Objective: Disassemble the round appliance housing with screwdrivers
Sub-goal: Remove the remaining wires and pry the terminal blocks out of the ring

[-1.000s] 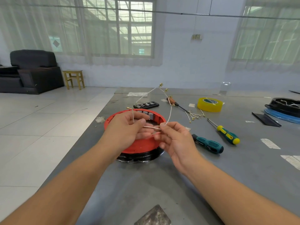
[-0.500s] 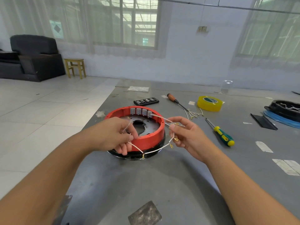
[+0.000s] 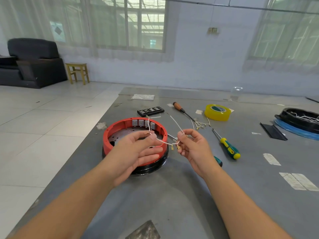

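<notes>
I pinch the white wire harness (image 3: 161, 141) in both hands (image 3: 138, 149) (image 3: 191, 145) over the red housing (image 3: 110, 135); I'd lift slowly, keeping terminals untangled.

Bright, even daylight enters through the curtained window (image 3: 127, 23) ahead. Below it, the grey table (image 3: 189, 195) carries only soft, faint shadows and no harsh glare. Straight lines bow toward the edges from the wide lens. Focus is mostly sharp.
</notes>
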